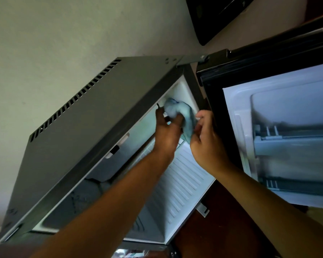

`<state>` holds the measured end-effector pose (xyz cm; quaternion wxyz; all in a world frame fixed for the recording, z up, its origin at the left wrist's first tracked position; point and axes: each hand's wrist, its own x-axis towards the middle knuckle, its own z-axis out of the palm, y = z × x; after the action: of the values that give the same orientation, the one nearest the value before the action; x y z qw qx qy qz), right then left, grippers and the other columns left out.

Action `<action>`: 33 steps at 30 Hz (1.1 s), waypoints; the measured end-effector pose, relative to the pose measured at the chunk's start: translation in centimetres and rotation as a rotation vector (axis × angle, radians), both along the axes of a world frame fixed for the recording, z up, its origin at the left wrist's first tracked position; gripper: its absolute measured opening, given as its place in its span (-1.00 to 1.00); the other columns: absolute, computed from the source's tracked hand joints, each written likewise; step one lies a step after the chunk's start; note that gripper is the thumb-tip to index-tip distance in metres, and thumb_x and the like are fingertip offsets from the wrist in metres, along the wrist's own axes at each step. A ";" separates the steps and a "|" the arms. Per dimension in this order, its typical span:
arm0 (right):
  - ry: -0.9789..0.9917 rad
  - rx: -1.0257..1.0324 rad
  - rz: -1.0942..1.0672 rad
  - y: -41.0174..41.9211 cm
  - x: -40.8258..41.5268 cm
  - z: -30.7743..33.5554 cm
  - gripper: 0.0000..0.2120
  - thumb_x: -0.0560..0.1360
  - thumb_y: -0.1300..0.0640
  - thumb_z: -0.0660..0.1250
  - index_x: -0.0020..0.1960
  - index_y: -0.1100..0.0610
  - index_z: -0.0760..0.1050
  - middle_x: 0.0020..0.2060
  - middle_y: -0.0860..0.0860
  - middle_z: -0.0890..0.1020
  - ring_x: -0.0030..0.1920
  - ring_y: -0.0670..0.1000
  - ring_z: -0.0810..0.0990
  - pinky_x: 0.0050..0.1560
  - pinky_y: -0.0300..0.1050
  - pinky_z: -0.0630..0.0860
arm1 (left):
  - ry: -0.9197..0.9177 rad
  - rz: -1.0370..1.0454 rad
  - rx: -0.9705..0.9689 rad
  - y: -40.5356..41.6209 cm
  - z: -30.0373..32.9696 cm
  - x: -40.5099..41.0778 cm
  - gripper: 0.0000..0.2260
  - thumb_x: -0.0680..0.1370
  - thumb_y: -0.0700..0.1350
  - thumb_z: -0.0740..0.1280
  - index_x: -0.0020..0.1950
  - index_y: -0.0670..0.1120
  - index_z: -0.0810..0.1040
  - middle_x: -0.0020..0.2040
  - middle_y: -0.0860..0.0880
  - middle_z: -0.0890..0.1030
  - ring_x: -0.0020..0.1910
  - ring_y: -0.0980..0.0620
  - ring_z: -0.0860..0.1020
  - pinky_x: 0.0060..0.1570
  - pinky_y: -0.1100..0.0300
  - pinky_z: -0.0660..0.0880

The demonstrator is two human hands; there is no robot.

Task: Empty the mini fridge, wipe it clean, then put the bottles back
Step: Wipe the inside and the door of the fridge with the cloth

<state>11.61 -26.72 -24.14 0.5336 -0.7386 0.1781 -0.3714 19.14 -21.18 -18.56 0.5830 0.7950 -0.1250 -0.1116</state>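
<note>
Mini fridge stands open against the wall, seen at a steep tilt from the head view; its door is swung wide to the right, door shelves showing no bottles. No bottles appear anywhere in view, so the emptying step is judged complete and wiping is in hand. The light blue cloth sits bunched at the upper inner corner of the cabinet, against the white liner. Left hand grips the bunched upper part of the cloth with curled fingers; right hand pinches the trailing lower edge between thumb and fingers, just beside the front frame of the cabinet. Handling assessment: the cloth is soft, limp and light, with no stiffness of its own; it will fold and slip unless gathered into a pad, so the best hold is a full-palm gather at its middle, loose tail tucked in to avoid snagging. Whether it is damp cannot be told. The ribbed inner wall looks rigid moulded plastic, likely smooth; ribs and corners will call for fingertip pressure through the cloth. The door hinge bracket is near the working corner; knuckles should be kept off it
</note>
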 end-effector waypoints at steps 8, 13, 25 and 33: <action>-0.027 0.037 0.026 0.0 -0.2 -0.1 -0.64 0.52 0.30 0.28 0.27 0.08 0.32 -0.04 -0.09 0.51 -0.03 0.03 0.59 -0.15 -0.11 0.56 | 0.119 0.001 -0.115 0.0 0.5 -0.1 -0.66 0.51 -0.31 0.32 0.26 -0.09 0.42 0.10 -0.26 0.63 0.05 -0.18 0.66 0.09 -0.17 0.61; -0.061 0.067 -0.040 0.2 0.3 -0.2 -0.61 0.48 0.32 0.28 0.26 0.10 0.33 -0.17 -0.11 0.46 -0.22 -0.19 0.48 -0.29 -0.49 0.37 | 0.105 0.118 -0.135 -0.7 1.4 1.6 -0.84 0.59 -0.28 0.29 0.09 -0.04 0.46 0.18 -0.20 0.59 0.19 -0.17 0.59 0.23 -0.15 0.53; 0.004 0.065 0.001 0.1 0.1 0.1 -0.60 0.50 0.28 0.29 0.26 0.04 0.27 -0.17 0.00 0.45 -0.25 -0.11 0.50 -0.28 -0.15 0.48 | 0.170 0.114 -0.254 0.1 1.9 2.8 -0.61 0.55 -0.19 0.35 0.38 -0.07 0.46 0.27 -0.12 0.59 0.22 -0.05 0.59 0.20 -0.07 0.56; 0.028 0.174 0.001 0.3 0.2 0.9 -0.67 0.51 0.23 0.28 0.22 -0.01 0.34 0.01 -0.04 0.60 0.01 0.09 0.60 -0.05 0.06 0.54 | 0.034 0.072 -0.194 -0.4 0.5 -1.2 -0.80 0.47 -0.28 0.37 0.04 -0.06 0.53 -0.04 -0.16 0.64 -0.10 -0.09 0.65 0.04 -0.18 0.61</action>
<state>11.85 -26.39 -23.26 0.5934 -0.6949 0.2166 -0.3437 17.94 -21.55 -18.10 0.6630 0.7367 -0.0964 -0.0914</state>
